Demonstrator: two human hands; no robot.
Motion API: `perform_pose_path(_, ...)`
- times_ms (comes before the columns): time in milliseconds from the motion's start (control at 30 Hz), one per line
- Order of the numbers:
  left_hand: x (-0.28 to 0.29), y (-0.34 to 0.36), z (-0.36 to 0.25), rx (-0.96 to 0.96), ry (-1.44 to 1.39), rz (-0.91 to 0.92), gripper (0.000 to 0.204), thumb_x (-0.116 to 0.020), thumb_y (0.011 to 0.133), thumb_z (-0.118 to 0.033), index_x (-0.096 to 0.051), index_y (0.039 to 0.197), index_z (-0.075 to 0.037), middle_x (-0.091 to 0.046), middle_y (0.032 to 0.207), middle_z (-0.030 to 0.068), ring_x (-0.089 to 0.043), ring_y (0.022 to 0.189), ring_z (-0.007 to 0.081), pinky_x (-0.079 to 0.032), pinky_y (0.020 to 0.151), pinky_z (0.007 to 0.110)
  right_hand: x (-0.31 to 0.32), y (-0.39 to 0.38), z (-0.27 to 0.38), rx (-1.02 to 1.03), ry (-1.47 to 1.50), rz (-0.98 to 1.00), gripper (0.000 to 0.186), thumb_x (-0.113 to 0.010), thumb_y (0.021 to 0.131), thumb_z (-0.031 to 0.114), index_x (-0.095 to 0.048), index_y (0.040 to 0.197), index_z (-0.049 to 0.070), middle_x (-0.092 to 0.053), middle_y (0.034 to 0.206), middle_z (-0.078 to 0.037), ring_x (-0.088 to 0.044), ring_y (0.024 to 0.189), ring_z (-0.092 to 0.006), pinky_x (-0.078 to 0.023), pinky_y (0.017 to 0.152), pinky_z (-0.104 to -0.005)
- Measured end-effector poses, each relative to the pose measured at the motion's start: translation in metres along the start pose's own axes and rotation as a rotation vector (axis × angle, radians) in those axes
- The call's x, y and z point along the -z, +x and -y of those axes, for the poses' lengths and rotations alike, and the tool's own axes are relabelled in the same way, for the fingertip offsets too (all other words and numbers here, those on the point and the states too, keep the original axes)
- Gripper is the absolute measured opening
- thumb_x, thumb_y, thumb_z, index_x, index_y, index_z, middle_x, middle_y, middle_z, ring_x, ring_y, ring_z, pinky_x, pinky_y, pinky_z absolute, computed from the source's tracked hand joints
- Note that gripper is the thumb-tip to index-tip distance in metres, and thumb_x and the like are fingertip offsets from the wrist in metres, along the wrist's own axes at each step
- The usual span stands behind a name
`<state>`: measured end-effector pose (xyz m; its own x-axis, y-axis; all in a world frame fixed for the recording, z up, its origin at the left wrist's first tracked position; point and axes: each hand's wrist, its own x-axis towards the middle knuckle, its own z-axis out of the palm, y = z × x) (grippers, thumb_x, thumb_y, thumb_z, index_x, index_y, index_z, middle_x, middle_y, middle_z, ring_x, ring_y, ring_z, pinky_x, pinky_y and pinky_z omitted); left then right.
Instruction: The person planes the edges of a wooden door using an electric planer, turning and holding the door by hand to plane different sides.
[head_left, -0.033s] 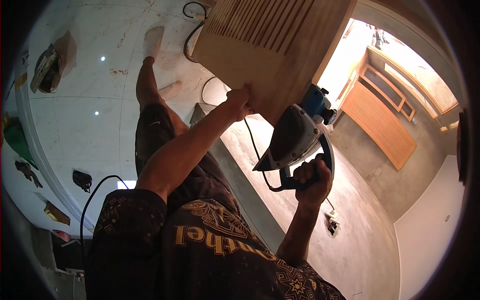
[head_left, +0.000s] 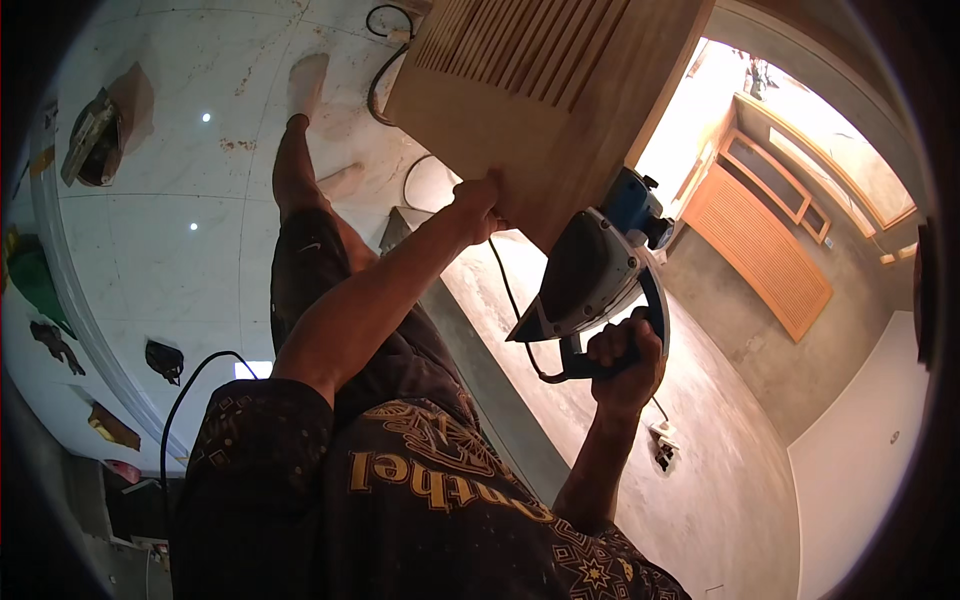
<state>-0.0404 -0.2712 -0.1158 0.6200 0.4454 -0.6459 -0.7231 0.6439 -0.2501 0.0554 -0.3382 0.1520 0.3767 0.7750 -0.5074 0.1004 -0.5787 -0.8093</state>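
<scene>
A large wooden door panel with louvred slats (head_left: 520, 90) stands on edge in front of me. My left hand (head_left: 478, 205) presses against its lower plain part. My right hand (head_left: 625, 362) is closed around the dark handle of a blue and grey electric power tool (head_left: 590, 268), held just beside the panel's edge. The tool's black cord (head_left: 505, 290) hangs down from it past my left forearm. My leg and socked foot (head_left: 308, 80) stretch out over the pale tiled floor.
A second louvred wooden panel (head_left: 760, 245) leans on the grey wall at right, below a window frame (head_left: 790, 180). A socket strip (head_left: 662, 445) lies on the concrete floor. Black cables (head_left: 385, 60) loop on the tiles; bags and small items (head_left: 95, 140) lie at the left.
</scene>
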Motion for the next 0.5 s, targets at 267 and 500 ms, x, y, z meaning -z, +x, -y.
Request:
perform_pose_path(267,-0.006,0.002,-0.014,0.041,-0.01,0.007,0.057,-0.038,0.106,-0.047,-0.036,0.146,-0.006,-0.053,0.138,0.0161,-0.058,0.121,0.0339,-0.046,0.099,0.059,-0.031,0.024,0.028,0.017,-0.029,-0.045,0.018,-0.055,0.097,0.027,-0.053,0.094,0.01,-0.042,0.06,0.002,-0.043,0.049,-0.0115,-0.038,0.049,-0.0281)
perform_pose_path(500,-0.002,0.011,-0.02,0.029,-0.036,0.055,0.057,-0.039,0.106,-0.046,-0.034,0.146,-0.006,-0.051,0.14,0.0168,-0.057,0.124,0.0337,-0.046,0.101,0.06,-0.046,0.052,0.055,0.03,-0.015,0.001,0.018,-0.055,0.097,0.027,-0.054,0.095,0.01,-0.042,0.06,0.002,-0.044,0.049,-0.0114,-0.039,0.049,-0.0283)
